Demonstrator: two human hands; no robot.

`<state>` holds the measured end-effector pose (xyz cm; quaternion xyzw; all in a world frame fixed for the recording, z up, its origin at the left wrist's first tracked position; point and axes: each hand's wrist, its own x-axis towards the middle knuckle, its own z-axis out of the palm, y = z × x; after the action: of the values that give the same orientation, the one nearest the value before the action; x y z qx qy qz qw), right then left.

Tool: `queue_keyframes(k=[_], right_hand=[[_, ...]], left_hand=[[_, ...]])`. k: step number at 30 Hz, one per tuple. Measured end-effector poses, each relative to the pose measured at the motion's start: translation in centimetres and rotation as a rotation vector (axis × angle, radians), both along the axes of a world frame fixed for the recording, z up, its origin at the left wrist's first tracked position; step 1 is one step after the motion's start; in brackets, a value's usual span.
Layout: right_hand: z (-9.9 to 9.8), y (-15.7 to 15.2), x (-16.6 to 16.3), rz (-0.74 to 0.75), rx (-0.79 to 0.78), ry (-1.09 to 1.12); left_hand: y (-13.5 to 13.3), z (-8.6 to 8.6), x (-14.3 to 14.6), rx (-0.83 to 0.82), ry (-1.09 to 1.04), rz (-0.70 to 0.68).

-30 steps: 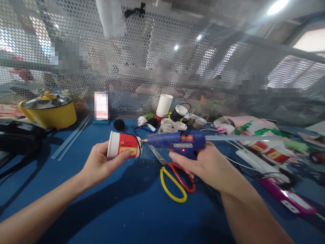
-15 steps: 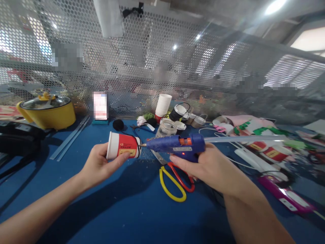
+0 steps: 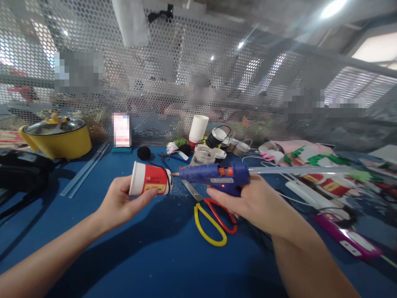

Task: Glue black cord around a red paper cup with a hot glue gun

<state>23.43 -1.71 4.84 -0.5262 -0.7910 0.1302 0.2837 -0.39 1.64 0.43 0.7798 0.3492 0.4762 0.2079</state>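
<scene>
My left hand (image 3: 124, 200) is wrapped round a red and white paper cup (image 3: 151, 176), tipped on its side with its base to the right. Black cord (image 3: 169, 179) runs round the base end of the cup and trails up behind it toward a black ball of yarn (image 3: 144, 153). In my right hand (image 3: 248, 203) is a blue hot glue gun (image 3: 214, 176), its red light lit. A long clear glue stick (image 3: 297, 169) sticks out of its back. The gun's metal nozzle is at the cup's base edge; whether it touches, I cannot tell.
Scissors (image 3: 212, 223) with yellow and red handles lie below the gun. Behind stand a glass jar (image 3: 204, 154), stacked paper cups (image 3: 199, 128), and a lit phone (image 3: 121, 130). A yellow pot (image 3: 58, 138) is at left, a purple power strip (image 3: 349, 238) at right.
Both hands, the cup and the glue gun hold nearly the same pose. The view has shifted very slightly, and the nozzle sits a touch higher against the cup's base.
</scene>
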Motion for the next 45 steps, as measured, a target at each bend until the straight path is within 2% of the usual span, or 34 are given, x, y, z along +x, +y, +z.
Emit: queue_keyframes(k=[5, 14, 22, 26, 29, 33, 38, 45], right_hand=[[0.0, -0.1, 0.0, 0.005, -0.029, -0.003], [0.3, -0.3, 0.0, 0.01, -0.049, -0.016], [0.3, -0.4, -0.1, 0.039, -0.044, -0.001], [0.4, -0.5, 0.1, 0.025, -0.084, 0.08], [0.4, -0.3, 0.3, 0.015, -0.178, 0.235], [0.0, 1.2, 0.7, 0.031, -0.238, 0.506], [-1.2, 4.6, 1.3, -0.182, -0.137, 0.697], [-2.8, 9.8, 2.0, -0.294, -0.433, 0.699]], left_hand=[[-0.1, 0.0, -0.1, -0.015, 0.032, -0.012], [-0.1, 0.1, 0.3, -0.079, -0.046, 0.031], [-0.2, 0.1, 0.3, -0.241, -0.133, 0.045], [-0.2, 0.0, 0.2, -0.27, -0.166, 0.051], [-0.1, 0.0, 0.2, -0.303, -0.186, 0.074], [0.0, -0.1, 0.2, -0.358, -0.209, 0.089], [0.1, -0.1, 0.3, -0.375, -0.226, 0.095], [0.1, 0.2, 0.3, -0.348, -0.236, 0.079]])
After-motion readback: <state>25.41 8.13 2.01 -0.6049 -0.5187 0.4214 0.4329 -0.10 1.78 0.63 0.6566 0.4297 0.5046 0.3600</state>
